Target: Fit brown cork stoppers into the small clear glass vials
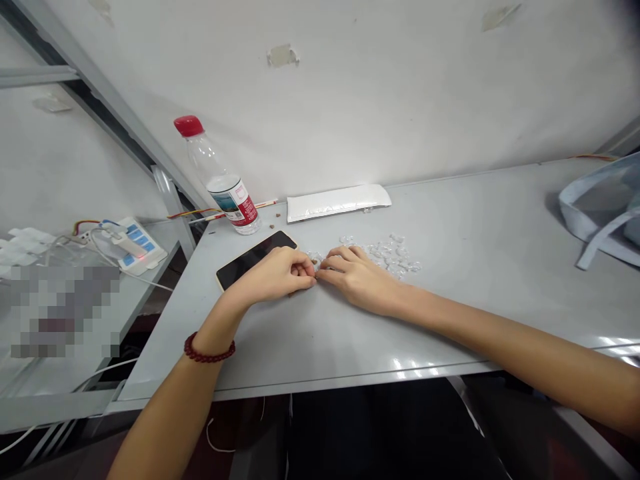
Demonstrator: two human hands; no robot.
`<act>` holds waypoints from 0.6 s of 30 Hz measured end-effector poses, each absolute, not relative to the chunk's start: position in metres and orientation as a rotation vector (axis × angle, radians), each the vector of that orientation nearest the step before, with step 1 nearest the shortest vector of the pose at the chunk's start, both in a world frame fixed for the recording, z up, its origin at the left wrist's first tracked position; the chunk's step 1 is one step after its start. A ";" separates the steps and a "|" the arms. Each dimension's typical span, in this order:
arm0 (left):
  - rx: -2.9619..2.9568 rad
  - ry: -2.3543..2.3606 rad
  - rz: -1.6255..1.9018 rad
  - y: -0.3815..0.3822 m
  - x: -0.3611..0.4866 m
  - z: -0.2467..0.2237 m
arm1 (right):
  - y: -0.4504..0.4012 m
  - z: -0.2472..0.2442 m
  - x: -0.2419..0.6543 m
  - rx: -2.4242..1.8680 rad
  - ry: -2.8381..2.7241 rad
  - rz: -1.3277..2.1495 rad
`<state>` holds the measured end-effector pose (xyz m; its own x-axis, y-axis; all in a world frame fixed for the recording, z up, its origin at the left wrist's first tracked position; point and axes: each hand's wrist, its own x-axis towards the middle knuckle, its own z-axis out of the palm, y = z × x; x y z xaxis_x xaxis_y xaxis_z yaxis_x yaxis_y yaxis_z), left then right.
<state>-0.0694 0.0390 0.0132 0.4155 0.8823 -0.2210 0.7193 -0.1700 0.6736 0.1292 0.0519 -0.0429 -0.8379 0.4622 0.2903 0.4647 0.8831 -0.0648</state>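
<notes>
On the grey table, my left hand (283,275) is closed, its thumb and index finger pinched together. Whatever lies between those fingertips is too small to make out. My right hand (357,280) meets it from the other side, fingers bent and fingertips almost touching the left ones; its thumb is hidden. Small clear plastic pieces (393,257) are scattered just behind and beside my right hand. A tiny brown bit (314,262) shows between the hands. Partly behind my left hand lies a black-screened phone (257,257) with a pale edge.
A clear bottle with a red cap (233,200) stands at the back left. Beside it, a white padded packet (340,203) lies along the wall. A light blue strapped item (600,220) rests at the right. On the left ledge sits a power strip (143,243) with cables.
</notes>
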 end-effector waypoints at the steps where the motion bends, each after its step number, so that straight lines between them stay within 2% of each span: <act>1: 1.948 1.366 0.290 0.039 -0.070 0.013 | 0.052 -0.044 0.129 -0.688 -2.743 -0.018; 11: 1.847 1.400 0.408 0.037 -0.065 0.012 | 0.057 -0.050 0.131 -0.617 -2.512 0.032; 14: 1.740 1.385 0.571 0.034 -0.063 0.011 | 0.055 -0.043 0.134 -0.593 -2.306 0.244; 18: 1.715 1.318 0.665 0.030 -0.057 0.012 | 0.049 -0.029 0.136 -0.743 -2.006 0.710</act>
<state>-0.0574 0.0299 0.0118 0.3026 0.9495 -0.0831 0.4971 -0.0828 0.8637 0.1363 0.0495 -0.0294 -0.4542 0.7227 0.5210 0.2339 0.6610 -0.7130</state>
